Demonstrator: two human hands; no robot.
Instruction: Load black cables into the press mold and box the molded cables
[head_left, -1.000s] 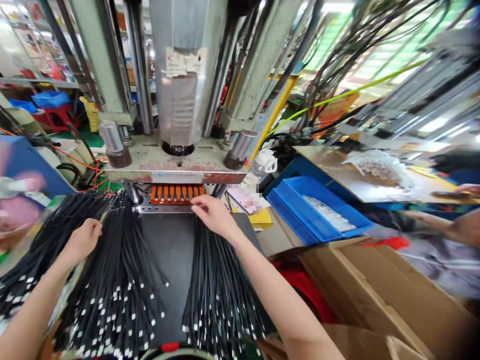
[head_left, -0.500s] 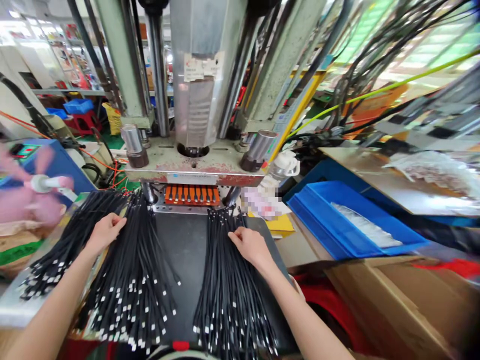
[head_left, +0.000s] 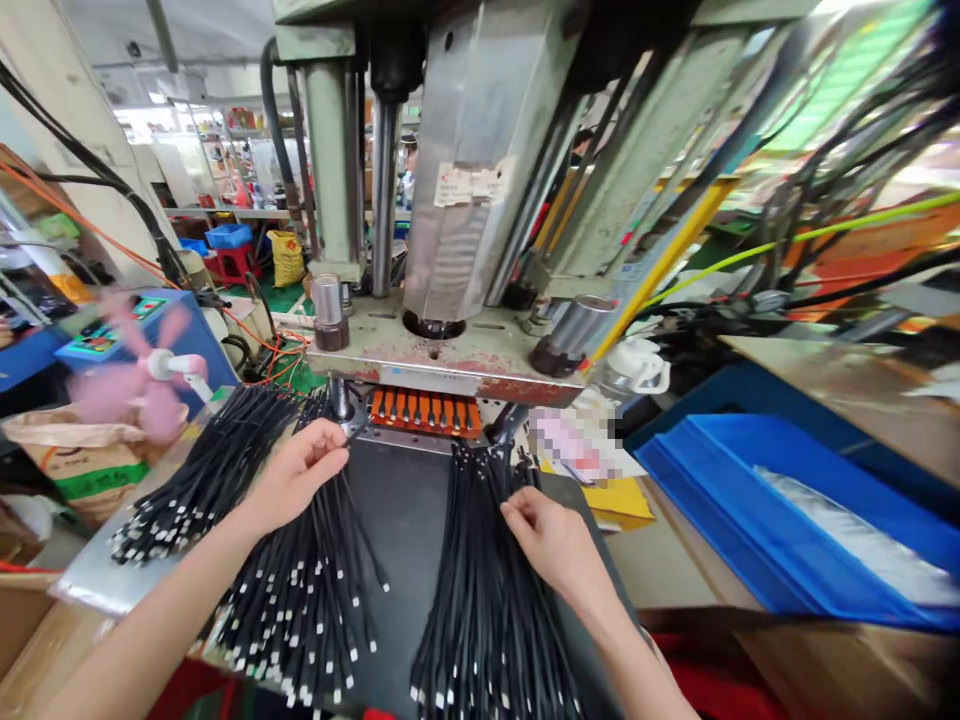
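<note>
My left hand [head_left: 300,472] is closed in a pinch near the front left of the press, over the middle cable bundle [head_left: 300,600]. A short dark piece, apparently a black cable's end [head_left: 355,430], sticks out past its fingertips. My right hand [head_left: 551,535] has its fingers curled together at the edge of the right cable bundle [head_left: 469,580]; what it pinches is hidden. The black cables have small silvery ends towards me. Ahead, an orange mould [head_left: 425,411] holding several black cable ends in a row sits under the press plate [head_left: 450,370].
Another cable bundle [head_left: 199,470] lies at the far left. A pink fan [head_left: 154,365] spins beside a blue control box [head_left: 199,335]. To the right are a blue tray [head_left: 697,500] with clear bags, a yellow box [head_left: 619,503] and a white jug [head_left: 637,365]. Steel columns rise above the plate.
My left hand has moved from above the left bundles towards the mould, with a dark cable end now showing at its fingertips. My right hand stays by the right bundle. The head view has turned left.
</note>
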